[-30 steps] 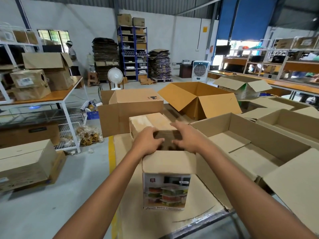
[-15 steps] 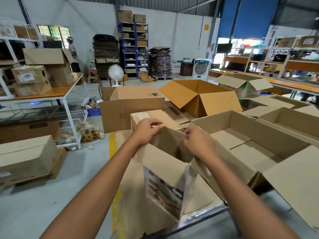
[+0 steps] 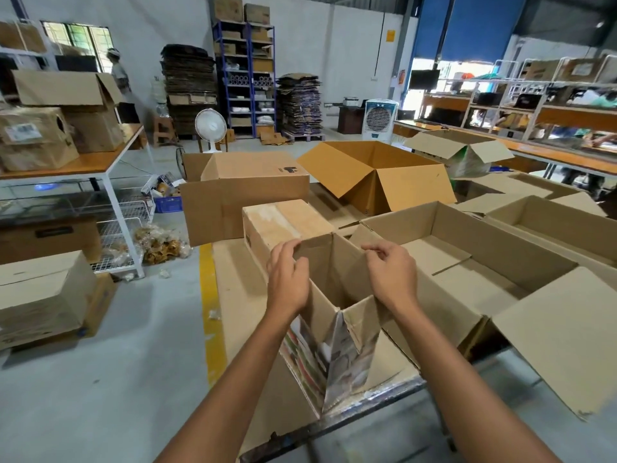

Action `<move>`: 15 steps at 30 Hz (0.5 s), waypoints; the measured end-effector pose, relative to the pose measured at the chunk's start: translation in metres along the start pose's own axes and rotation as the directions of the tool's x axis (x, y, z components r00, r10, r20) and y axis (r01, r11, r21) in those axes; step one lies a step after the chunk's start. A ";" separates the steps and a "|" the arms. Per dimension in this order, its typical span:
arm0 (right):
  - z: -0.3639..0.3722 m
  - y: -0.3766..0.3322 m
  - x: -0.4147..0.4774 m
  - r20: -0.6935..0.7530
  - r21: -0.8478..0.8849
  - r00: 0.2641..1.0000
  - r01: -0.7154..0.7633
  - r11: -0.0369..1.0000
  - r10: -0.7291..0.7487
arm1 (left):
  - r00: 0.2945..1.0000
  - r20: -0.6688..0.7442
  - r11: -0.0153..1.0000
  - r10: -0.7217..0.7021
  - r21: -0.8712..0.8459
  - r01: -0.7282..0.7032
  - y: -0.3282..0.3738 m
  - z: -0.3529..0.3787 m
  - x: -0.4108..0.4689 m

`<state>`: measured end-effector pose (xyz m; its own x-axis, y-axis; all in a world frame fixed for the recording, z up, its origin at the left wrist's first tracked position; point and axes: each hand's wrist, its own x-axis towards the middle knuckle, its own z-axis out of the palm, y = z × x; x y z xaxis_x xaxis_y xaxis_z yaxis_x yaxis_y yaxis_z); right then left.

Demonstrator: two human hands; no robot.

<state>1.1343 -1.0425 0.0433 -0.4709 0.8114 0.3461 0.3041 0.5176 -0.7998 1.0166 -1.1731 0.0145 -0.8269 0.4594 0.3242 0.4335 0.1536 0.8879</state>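
The printed carton (image 3: pixel 337 342) stands in the lower centre of the frame, skewed into a diamond, its near corner right at the front rim of the desk (image 3: pixel 240 295); the left grip (image 3: pixel 287 279) curls over the top edge of its far-left wall and the right grip (image 3: pixel 393 275) pinches the top edge of the right wall, so both hold cardboard and nothing else. The likely trouble is at that front rim: the carton looks empty and light, and a pull towards the person could slide its foot off the desk; a lopsided pull, one grip harder than the other, could fold the walls flat or tear a corner crease; the top edges are thin, so a pinch may slip. Room is tight behind and to the right: a taped box (image 3: pixel 283 222) sits just behind the far wall, touching or not the view does not settle; the large open carton (image 3: pixel 467 272) lies just beside the right wall, its loose flap (image 3: pixel 567 329) reaching past the desk at lower right. Free room lies to the left, on the bare desk strip towards the yellow floor line (image 3: pixel 210 295), and straight up.
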 end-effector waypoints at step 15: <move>-0.031 0.003 -0.022 0.301 0.004 0.943 0.147 0.989 -0.142 | 0.998 0.060 0.970 -0.001 0.242 -0.014 0.009 -0.021 -0.007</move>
<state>1.1718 -1.0503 0.0484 -0.7367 0.6100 0.2917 0.2284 0.6305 -0.7418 1.0187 -1.1932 0.0269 -0.8044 0.5106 0.3037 0.5188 0.3548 0.7778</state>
